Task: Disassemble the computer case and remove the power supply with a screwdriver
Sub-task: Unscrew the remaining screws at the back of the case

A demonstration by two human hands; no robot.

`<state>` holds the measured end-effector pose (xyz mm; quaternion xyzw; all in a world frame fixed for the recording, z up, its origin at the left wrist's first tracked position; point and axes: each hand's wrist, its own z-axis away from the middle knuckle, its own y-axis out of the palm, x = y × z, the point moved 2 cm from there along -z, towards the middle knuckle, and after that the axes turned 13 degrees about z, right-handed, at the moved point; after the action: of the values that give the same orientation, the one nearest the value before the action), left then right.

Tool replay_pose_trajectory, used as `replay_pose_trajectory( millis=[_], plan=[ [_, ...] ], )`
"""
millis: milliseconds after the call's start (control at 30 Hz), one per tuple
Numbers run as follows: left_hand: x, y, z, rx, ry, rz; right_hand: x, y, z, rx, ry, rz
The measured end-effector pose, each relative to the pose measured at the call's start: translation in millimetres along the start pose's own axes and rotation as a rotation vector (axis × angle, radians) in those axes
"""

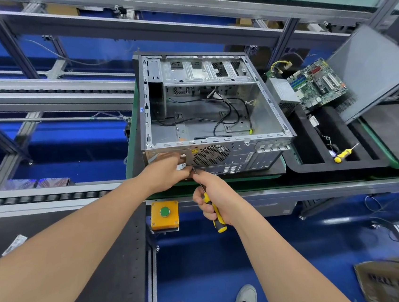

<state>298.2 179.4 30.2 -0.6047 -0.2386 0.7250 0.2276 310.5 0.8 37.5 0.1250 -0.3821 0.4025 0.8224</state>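
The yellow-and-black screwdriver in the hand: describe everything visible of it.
The yellow-and-black-handled screwdriver has a thin bare metal shaft and a grip that looks like plastic or rubber. It slants up and away from the person, tip at the rear panel of the open grey metal computer case, left of the round fan grille. The right hand grips its handle; fingers of the left hand sit at the tip, hiding the contact.

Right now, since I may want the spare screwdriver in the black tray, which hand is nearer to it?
Right. The right hand, gripping its own screwdriver, is left of the spare screwdriver; the left hand, at the case's back, is farther left.
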Motion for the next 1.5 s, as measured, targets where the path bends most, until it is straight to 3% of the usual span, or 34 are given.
replay_pose_trajectory(
  millis=[267, 867, 1033, 1300, 1433, 1500],
  plan=[
    [4, 1, -2, 0.016, -0.027, 0.026, -9, -5, -9, -0.022, -0.146, 0.128],
    [5, 3, -3, 0.003, 0.014, 0.049, -12, -9, -13, -0.009, -0.141, 0.035],
    [5, 2, -4, 0.005, -0.004, 0.013, -17, -4, -15, 0.172, -0.018, -0.374],
    [1, 1, -2, 0.016, -0.008, 0.050, -26, -2, -13, 0.429, -0.005, -0.925],
    [-1, 0, -1, 0.018, 0.018, 0.038, -38, 10, -12, 0.572, -0.080, -1.107],
    [-1, 0, 0, 0.009, 0.032, 0.022, -38, 15, -13, 0.539, -0.077, -1.122]
  ],
)
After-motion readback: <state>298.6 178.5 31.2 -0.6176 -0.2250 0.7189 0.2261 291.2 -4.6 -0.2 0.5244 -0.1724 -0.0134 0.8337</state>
